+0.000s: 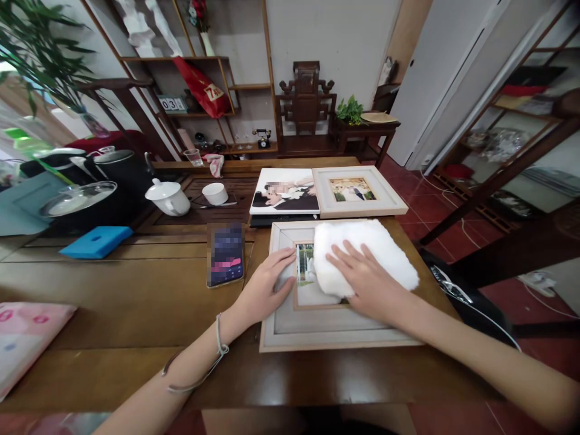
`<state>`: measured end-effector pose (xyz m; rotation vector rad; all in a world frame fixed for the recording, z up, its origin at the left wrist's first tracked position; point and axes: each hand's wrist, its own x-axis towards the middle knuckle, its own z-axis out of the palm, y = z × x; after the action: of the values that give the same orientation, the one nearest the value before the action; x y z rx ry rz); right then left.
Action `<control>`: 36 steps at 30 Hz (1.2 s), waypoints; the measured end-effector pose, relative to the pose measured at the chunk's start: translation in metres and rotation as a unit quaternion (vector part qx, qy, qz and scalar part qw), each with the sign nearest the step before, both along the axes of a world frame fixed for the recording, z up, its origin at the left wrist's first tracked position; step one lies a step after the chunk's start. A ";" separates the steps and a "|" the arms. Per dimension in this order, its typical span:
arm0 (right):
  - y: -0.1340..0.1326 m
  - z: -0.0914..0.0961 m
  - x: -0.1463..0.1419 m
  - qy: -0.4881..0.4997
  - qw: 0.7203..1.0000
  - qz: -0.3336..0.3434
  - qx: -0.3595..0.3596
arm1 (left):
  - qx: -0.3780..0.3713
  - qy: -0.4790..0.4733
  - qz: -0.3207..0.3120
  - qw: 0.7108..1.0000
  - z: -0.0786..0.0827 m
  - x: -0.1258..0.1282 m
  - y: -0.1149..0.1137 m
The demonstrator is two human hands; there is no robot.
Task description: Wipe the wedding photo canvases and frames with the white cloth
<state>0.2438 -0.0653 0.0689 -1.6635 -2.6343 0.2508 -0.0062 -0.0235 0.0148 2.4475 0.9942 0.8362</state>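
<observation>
To the far left of the left hand (267,287), on the bench (158,308), stand a lidded white bowl (168,199), insides hidden, a low white cup (215,194), contents indiscernible, and a black pot (106,208) under a glass lid. That hand, thumb parted from fingers, rests on the picture frame (281,329), pale grey with light wood edging, lying beneath both hands. The right hand (366,279), fingers spread, lies flat on a fluffy white cloth (394,260) half-covering the picture.
</observation>
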 end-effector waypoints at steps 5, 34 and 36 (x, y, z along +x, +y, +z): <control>-0.079 0.019 0.000 0.025 0.990 0.090 -0.102 | -0.004 0.002 0.002 1.000 0.000 0.000 0.000; -0.063 0.033 -0.009 0.024 0.980 0.126 -0.150 | 0.003 -0.005 0.001 1.000 0.000 0.001 0.000; -0.081 0.039 0.006 0.030 0.981 0.135 -0.136 | -0.001 -0.002 0.001 1.000 0.000 0.001 0.000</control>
<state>0.2501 -0.1463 0.1084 -1.3208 -2.8805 0.6845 -0.0057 -0.0232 0.0152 2.4428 0.9968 0.8408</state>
